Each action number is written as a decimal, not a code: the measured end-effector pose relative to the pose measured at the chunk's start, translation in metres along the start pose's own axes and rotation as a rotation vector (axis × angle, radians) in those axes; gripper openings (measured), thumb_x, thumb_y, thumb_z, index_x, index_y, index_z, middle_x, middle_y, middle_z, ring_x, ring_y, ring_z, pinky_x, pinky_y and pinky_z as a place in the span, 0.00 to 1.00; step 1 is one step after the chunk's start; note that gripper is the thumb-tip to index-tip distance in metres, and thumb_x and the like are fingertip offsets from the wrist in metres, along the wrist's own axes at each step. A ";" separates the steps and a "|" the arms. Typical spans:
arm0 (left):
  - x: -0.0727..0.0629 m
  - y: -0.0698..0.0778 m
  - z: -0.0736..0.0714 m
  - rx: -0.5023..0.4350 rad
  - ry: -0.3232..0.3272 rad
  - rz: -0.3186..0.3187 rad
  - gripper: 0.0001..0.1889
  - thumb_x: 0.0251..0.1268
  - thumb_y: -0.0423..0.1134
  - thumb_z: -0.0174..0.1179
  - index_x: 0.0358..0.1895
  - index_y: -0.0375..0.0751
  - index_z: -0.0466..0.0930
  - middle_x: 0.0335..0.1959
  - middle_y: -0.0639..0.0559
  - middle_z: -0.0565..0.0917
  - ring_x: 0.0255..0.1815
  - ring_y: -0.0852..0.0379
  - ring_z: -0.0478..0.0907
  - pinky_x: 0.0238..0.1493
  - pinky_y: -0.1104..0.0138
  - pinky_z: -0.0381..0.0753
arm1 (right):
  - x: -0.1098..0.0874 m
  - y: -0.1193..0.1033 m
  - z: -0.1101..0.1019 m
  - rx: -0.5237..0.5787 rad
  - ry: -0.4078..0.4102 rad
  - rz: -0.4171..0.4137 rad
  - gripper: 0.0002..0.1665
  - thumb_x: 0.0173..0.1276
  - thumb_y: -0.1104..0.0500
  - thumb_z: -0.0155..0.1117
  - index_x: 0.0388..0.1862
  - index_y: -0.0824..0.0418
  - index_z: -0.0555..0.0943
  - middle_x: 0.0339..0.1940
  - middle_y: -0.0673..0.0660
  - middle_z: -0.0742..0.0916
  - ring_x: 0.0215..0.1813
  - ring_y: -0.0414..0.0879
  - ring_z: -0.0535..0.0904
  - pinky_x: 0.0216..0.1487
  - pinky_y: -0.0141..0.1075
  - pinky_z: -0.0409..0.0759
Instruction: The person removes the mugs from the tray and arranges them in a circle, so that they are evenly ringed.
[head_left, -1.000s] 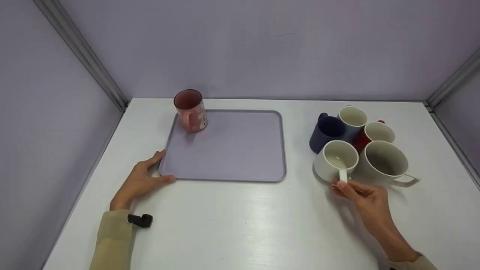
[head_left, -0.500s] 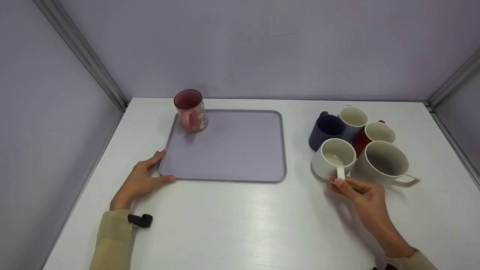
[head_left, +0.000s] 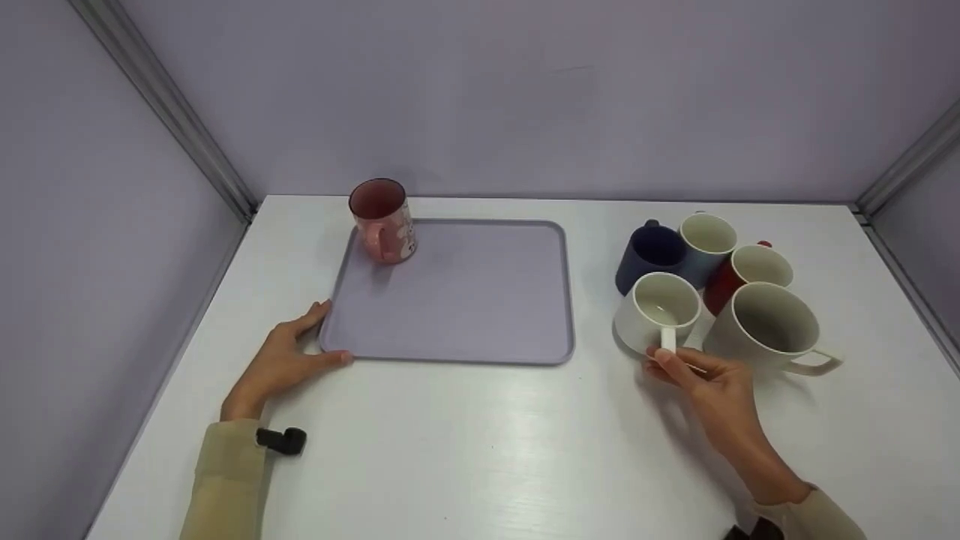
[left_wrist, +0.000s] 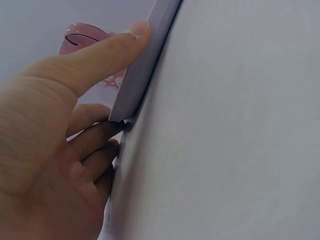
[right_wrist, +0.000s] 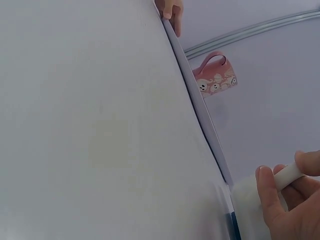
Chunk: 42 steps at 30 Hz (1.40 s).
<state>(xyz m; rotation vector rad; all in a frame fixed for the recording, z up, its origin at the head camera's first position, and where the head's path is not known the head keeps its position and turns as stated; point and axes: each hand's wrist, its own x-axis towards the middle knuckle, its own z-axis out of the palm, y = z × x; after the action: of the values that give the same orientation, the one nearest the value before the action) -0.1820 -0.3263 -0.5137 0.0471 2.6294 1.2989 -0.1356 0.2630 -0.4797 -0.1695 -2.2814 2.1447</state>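
Note:
At the near-left corner of the lavender tray (head_left: 465,300), my left hand (head_left: 281,360) holds the rim, its thumb on the front edge and its fingers along the left side. A pink mug (head_left: 384,232) with white ghost-like figures stands at the tray's far-left corner. Over on the right, my right hand (head_left: 712,390) pinches the handle of a small white mug (head_left: 637,322) between thumb and fingers. That mug is upright, close against a dark blue mug (head_left: 634,270); whether its base touches the table, I cannot tell.
Right of the held mug stands a large white mug (head_left: 739,341) with its handle pointing right. Behind are a red mug (head_left: 724,289) with a pale inside and a grey-blue mug (head_left: 701,262). Panels rise behind and beside the white table (head_left: 480,450).
My right hand has moved left and slightly away with the white mug, widening the gap to the large white mug. The dark blue mug has shifted slightly back. My left hand stays put.

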 end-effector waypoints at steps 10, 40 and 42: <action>-0.001 0.002 0.000 0.004 0.002 -0.012 0.59 0.57 0.59 0.80 0.86 0.43 0.56 0.88 0.38 0.51 0.90 0.39 0.43 0.88 0.42 0.45 | 0.004 0.002 0.011 -0.014 0.001 0.059 0.26 0.73 0.60 0.75 0.64 0.74 0.83 0.45 0.48 0.95 0.46 0.41 0.94 0.58 0.28 0.86; -0.001 0.001 0.000 0.000 -0.009 -0.024 0.59 0.56 0.62 0.80 0.86 0.47 0.56 0.89 0.41 0.49 0.90 0.40 0.42 0.89 0.42 0.44 | 0.018 0.006 0.075 0.050 0.073 0.025 0.16 0.77 0.63 0.70 0.57 0.72 0.88 0.60 0.65 0.90 0.51 0.41 0.93 0.61 0.31 0.86; -0.001 0.001 0.000 0.000 -0.008 -0.025 0.59 0.56 0.62 0.80 0.87 0.47 0.56 0.89 0.40 0.49 0.90 0.40 0.41 0.89 0.42 0.44 | 0.019 0.006 0.076 0.025 0.076 0.010 0.15 0.76 0.63 0.71 0.56 0.71 0.89 0.60 0.65 0.90 0.51 0.41 0.93 0.61 0.31 0.86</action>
<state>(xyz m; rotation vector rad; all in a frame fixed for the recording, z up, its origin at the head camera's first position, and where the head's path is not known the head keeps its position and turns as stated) -0.1813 -0.3263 -0.5129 0.0201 2.6145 1.2884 -0.1597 0.1896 -0.4919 -0.2583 -2.2169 2.1318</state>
